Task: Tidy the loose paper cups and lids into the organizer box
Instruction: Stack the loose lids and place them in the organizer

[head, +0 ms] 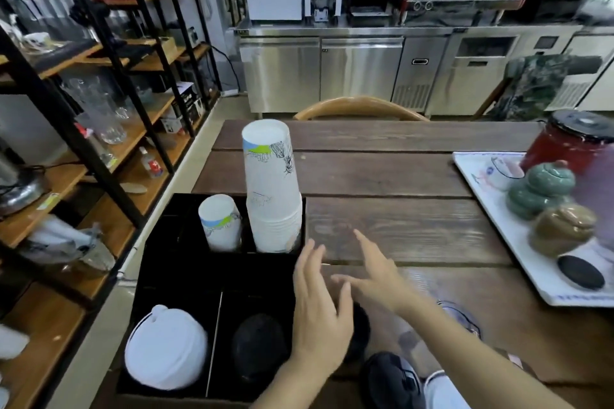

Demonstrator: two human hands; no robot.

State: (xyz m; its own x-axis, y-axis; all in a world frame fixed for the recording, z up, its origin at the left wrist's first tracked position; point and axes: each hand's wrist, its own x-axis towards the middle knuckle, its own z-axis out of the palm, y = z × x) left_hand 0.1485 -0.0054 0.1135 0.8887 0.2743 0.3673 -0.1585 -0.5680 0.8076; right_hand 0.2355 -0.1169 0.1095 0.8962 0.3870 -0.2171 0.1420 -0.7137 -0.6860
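A black organizer box [159, 262] sits at the left edge of the wooden table [398, 229]. Its far right slot holds a tall stack of upside-down paper cups [270, 189]. A shorter cup stack [220, 222] stands in the slot to the left. White lids [166, 357] fill the near left compartment, black lids [259, 349] the near right one. My left hand [320, 305] hovers flat over the box's right wall, fingers apart, with a black lid [360, 325] partly hidden under it. My right hand [372, 271] is spread above the table, holding nothing.
A white tray [498, 209] at the right carries green and brown lidded jars, a black lid and a red canister [578, 146]. A chair back [358, 106] stands at the table's far side. Shelving with glassware runs along the left. A clear lid [460, 315] lies near my right forearm.
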